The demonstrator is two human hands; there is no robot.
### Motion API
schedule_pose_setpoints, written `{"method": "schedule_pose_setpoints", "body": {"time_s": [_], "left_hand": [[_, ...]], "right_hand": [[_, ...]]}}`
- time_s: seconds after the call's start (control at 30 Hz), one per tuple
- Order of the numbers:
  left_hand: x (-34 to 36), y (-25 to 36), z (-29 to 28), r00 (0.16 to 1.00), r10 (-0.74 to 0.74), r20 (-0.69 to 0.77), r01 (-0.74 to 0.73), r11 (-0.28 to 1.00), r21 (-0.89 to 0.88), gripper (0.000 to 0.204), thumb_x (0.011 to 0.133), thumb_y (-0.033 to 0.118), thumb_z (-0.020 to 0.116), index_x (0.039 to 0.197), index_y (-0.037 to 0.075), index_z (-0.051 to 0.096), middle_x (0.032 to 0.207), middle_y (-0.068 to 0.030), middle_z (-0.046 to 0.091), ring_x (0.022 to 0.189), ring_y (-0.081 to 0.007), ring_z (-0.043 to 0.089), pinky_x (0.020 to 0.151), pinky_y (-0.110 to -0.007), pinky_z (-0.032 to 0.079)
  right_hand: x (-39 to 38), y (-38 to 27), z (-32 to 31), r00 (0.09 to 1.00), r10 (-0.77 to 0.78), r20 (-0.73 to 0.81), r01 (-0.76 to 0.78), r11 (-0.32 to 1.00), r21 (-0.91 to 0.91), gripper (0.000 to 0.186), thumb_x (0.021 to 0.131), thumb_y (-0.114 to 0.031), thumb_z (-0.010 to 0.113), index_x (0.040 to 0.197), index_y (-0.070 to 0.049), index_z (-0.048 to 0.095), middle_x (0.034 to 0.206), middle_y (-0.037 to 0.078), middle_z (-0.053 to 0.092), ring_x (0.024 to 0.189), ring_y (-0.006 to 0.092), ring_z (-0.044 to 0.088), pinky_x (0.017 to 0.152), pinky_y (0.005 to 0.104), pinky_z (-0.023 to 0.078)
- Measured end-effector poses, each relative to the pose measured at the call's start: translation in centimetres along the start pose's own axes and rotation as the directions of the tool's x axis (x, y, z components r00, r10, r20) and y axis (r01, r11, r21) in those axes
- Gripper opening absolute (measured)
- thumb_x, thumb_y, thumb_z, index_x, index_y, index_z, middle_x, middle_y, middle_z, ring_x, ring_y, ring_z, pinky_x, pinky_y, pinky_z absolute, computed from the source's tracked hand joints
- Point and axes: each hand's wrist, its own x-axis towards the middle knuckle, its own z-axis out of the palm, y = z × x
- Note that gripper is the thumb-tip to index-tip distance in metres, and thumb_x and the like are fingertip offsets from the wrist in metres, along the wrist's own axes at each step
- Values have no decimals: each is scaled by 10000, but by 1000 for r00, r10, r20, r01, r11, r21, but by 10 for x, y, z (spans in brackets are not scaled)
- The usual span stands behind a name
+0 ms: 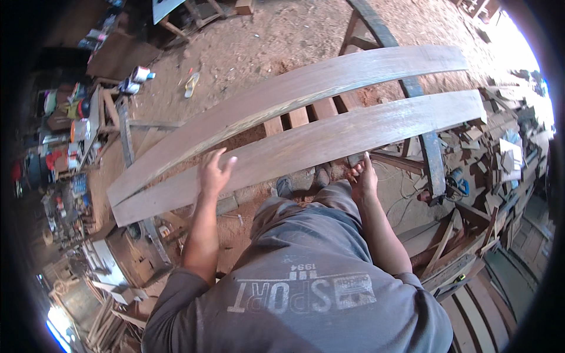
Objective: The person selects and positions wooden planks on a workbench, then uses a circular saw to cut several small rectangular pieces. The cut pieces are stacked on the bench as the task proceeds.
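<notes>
Along the left side, clutter [76, 135] crowds up to the work area. Beside it, the left trestle [125, 135] passes beneath two long wooden planks, the far plank [282, 91] and the near plank [329, 138]. Their left ends lie close together while the rest spreads into a narrow wedge, which leaves the facing edges exposed along most of their length. A sandal [191, 84] lies on the dusty ground [247, 47] beyond.

The left hand [213, 173] is at the near plank's left part, spread wide with thumb and fingers apart and gripping nothing, a pose that would suit steadying or gauging the wood. Farther right, pale boards [298, 117] show low in the gap between the planks.

The right hand [365, 179] is at the near plank's closer edge, its fingers curled in and the thumb pointing up; the plank and the shadow obscure its fingertips, so I cannot tell whether it holds anything.

The right trestle [434, 165] crosses under both planks toward their right ends, so each is presumably borne at two places and kept off the ground. Past it, a blue power tool [459, 182] sits near heaped offcuts [509, 159].
</notes>
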Motion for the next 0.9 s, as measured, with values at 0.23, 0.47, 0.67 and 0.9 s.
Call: {"method": "schedule_pose_setpoints", "body": {"time_s": [0.23, 0.47, 0.67, 0.9], "left_hand": [[11, -10, 6, 904, -356, 239, 254, 893, 371, 783, 947, 770, 535, 1353, 116, 677, 1370, -187, 671, 1355, -384, 555, 1179, -541, 372], [-12, 2, 0, 851, -376, 368, 246, 903, 352, 834, 888, 822, 569, 1251, 85, 708, 1321, -203, 689, 1309, -404, 579, 1182, -574, 364], [-53, -5, 6, 907, -219, 359, 143, 963, 227, 763, 858, 759, 687, 1027, 16, 728, 1099, -255, 730, 1121, -446, 667, 967, -513, 526], [-33, -37, 13, 697, -331, 637, 241, 944, 227, 855, 806, 789, 728, 1143, 4, 754, 1098, -285, 746, 1063, -432, 719, 935, -505, 548]], "right_hand": [[45, -21, 30, 986, 86, 142, -99, 992, 82, 704, 977, -706, 600, 1361, -118, 554, 1102, 58, 627, 985, 244, 627, 1013, 469, 499], [51, -12, 7, 998, 46, 45, -46, 999, 0, 647, 1057, -662, 468, 1362, -104, 588, 1185, 124, 684, 978, 292, 659, 836, 504, 577], [50, 10, -29, 997, -60, 46, 55, 994, 96, 787, 1010, -681, 561, 1441, -24, 536, 1278, 173, 649, 1085, 378, 650, 940, 557, 556], [37, 14, -7, 986, -53, 160, -8, 934, 357, 867, 1029, -699, 481, 1573, -29, 396, 1536, 234, 515, 1346, 423, 571, 1115, 641, 459]]}}
